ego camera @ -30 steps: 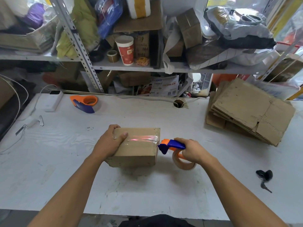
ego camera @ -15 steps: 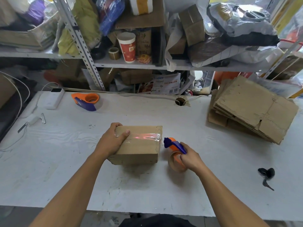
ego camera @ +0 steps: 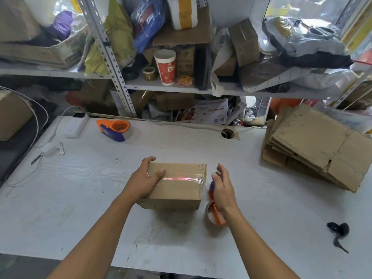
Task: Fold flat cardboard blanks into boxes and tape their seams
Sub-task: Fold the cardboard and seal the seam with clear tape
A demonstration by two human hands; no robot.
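place: you're at a packing bench in a stockroom.
bench: scuffed white table (ego camera: 80,198).
right edge: stack of flat cardboard blanks (ego camera: 316,146).
rear left: spare tape dispenser (ego camera: 113,128).
behind: metal shelving (ego camera: 104,49) crammed with bags and cartons.

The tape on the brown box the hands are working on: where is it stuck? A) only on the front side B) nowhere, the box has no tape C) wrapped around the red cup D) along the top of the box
D: a shiny clear tape strip runs across the top of the cardboard box, from under the left hand to its right edge.
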